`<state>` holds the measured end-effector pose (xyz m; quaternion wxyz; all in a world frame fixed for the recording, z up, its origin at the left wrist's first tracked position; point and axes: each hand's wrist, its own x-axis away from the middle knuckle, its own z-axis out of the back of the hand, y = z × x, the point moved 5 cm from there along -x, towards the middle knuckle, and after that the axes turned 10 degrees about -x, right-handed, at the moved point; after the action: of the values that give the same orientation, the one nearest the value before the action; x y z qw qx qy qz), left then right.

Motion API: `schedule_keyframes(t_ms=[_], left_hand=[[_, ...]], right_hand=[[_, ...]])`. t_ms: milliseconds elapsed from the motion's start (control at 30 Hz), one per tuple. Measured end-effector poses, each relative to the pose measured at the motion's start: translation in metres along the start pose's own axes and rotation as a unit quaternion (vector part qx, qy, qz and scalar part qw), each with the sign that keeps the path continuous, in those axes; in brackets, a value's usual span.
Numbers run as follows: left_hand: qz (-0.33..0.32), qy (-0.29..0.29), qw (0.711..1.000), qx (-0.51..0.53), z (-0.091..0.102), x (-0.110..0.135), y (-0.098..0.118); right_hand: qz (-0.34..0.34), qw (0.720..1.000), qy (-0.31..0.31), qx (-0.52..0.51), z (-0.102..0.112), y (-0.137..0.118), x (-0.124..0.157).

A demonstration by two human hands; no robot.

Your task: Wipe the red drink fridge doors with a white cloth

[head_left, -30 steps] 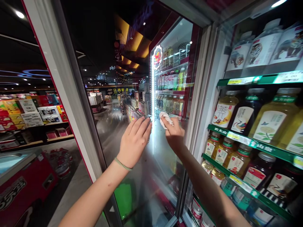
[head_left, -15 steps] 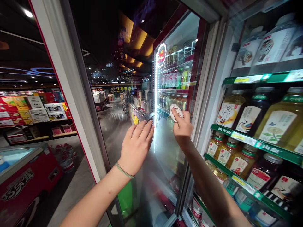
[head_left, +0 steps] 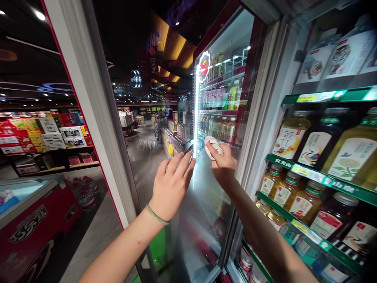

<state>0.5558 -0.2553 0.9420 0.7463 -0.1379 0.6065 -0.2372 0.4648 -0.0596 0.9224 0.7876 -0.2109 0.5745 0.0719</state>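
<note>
Both my hands are at the glass door (head_left: pixel 176 220) of an upright drinks fridge, which stands swung open. In my right hand (head_left: pixel 223 163) is a crumpled white cloth (head_left: pixel 212 147), gripped between thumb and fingers and held against or very near the glass. Left of it, my left hand (head_left: pixel 172 184) reaches to the pane with fingers stretched out, back of the hand toward me, a thin green band at the wrist. A dark shape by its fingertips is too unclear to name. Hazy smears and reflections cover the lower glass.
On the right, fridge shelves (head_left: pixel 321 181) hold several rows of bottled drinks (head_left: pixel 291 133). The door's pale frame (head_left: pixel 97 129) runs down the left. Beyond it are a red chest freezer (head_left: pixel 44 224), shrink-wrapped bottles (head_left: pixel 86 194) on the floor and shelves of boxes (head_left: pixel 50 135).
My right hand has moved a little left and down across the glass with the white cloth. My left hand stays in nearly the same place. The view has shifted slightly.
</note>
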Motion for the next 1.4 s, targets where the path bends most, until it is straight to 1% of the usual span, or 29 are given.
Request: schedule_keyframes(t_ms=[100, 167, 333, 467, 533, 633, 667, 800, 833, 933, 967, 1000, 1100, 1133, 1200, 1267, 1300, 1400], left_hand=[[0.015, 0.009, 1.000, 0.003, 0.000, -0.001, 0.000], [0.022, 0.014, 1.000, -0.001, 0.000, 0.000, -0.002], [0.018, 0.002, 0.999, -0.031, 0.003, 0.000, -0.007], [0.011, -0.018, 0.999, -0.027, 0.009, -0.002, -0.011], [0.006, -0.026, 0.999, -0.031, 0.012, -0.004, -0.012], [0.008, -0.027, 0.999, -0.028, 0.017, -0.004, -0.015], [0.011, -0.027, 0.999, -0.021, 0.019, -0.004, -0.016], [0.022, -0.032, 0.999, 0.002, 0.022, -0.004, -0.020], [0.020, -0.033, 0.999, -0.005, 0.023, -0.004, -0.020], [0.008, -0.031, 0.999, -0.042, 0.024, -0.005, -0.019], [0.005, -0.031, 0.998, -0.050, 0.023, -0.005, -0.019], [0.004, -0.030, 0.998, -0.053, 0.023, -0.005, -0.019], [0.015, -0.022, 0.999, -0.030, 0.021, -0.004, -0.018], [0.022, -0.018, 0.999, -0.018, 0.019, -0.003, -0.017], [0.028, -0.012, 1.000, -0.002, 0.017, -0.002, -0.016], [0.016, -0.009, 1.000, -0.008, 0.014, -0.001, -0.013], [0.005, -0.006, 1.000, -0.018, 0.013, 0.000, -0.011], [-0.022, 0.004, 0.999, -0.043, 0.012, 0.002, -0.010]], right_hand=[[-0.003, 1.000, 0.017, -0.015, 0.000, 0.004, 0.001], [-0.007, 1.000, 0.024, -0.016, 0.000, 0.003, 0.001], [0.014, 1.000, -0.001, 0.006, -0.008, -0.012, 0.008], [-0.027, 0.999, 0.018, -0.018, -0.002, -0.015, 0.005], [-0.024, 0.999, -0.004, -0.021, -0.001, -0.019, 0.004], [0.004, 0.999, -0.050, -0.003, -0.001, -0.025, 0.005], [0.003, 0.999, -0.049, 0.000, 0.000, -0.024, 0.006], [-0.036, 0.999, 0.004, -0.017, 0.007, -0.018, 0.006], [-0.029, 0.999, 0.002, -0.019, 0.006, -0.021, 0.006], [0.028, 0.999, -0.043, -0.005, 0.000, -0.030, 0.012], [0.035, 0.998, -0.050, 0.004, -0.002, -0.031, 0.015], [0.029, 0.998, -0.046, 0.010, -0.002, -0.028, 0.018], [-0.034, 0.999, 0.009, 0.002, 0.001, -0.016, 0.021], [-0.045, 0.999, 0.020, -0.006, 0.002, -0.014, 0.021], [-0.031, 0.999, 0.005, -0.016, -0.001, -0.016, 0.021], [-0.007, 1.000, -0.023, -0.017, -0.005, -0.018, 0.022], [-0.012, 1.000, -0.021, -0.017, -0.005, -0.017, 0.023], [-0.077, 0.996, 0.030, -0.021, 0.000, -0.009, 0.029]])
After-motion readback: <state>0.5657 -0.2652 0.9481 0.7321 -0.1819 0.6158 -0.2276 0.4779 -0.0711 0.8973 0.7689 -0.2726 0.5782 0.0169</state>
